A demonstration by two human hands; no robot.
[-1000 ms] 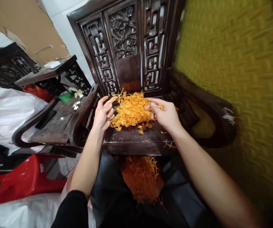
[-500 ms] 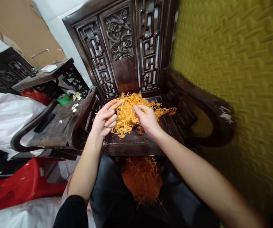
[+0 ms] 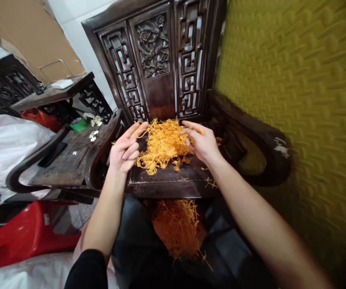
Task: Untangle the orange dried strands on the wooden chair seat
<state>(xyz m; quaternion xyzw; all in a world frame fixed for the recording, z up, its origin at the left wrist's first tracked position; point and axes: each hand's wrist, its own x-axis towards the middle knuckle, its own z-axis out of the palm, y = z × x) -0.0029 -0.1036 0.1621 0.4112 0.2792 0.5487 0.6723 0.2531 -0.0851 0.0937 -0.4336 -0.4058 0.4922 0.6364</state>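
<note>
A heap of orange-yellow branching plastic-looking sprigs lies on the dark wooden chair seat. At the heap's left side, my left hand is closed, pinching a thin yellow sprig between thumb and fingertips. My right hand hovers over the heap's right edge, its index finger stretched out and the other fingers loosely bent apart. I see no piece firmly held in it. A small loose sprig shows near the seat's front edge, below my right wrist.
Between my knees is an orange mass of similar strands. The carved chair back rises behind the heap, with a curved armrest to the right. On the left, another chair holds green tape; a red plastic stool stands below.
My right hand has moved right, away from the middle of the heap, and its fingers have spread. My left hand has shifted slightly left. A loose sprig now shows near the seat's front edge.
</note>
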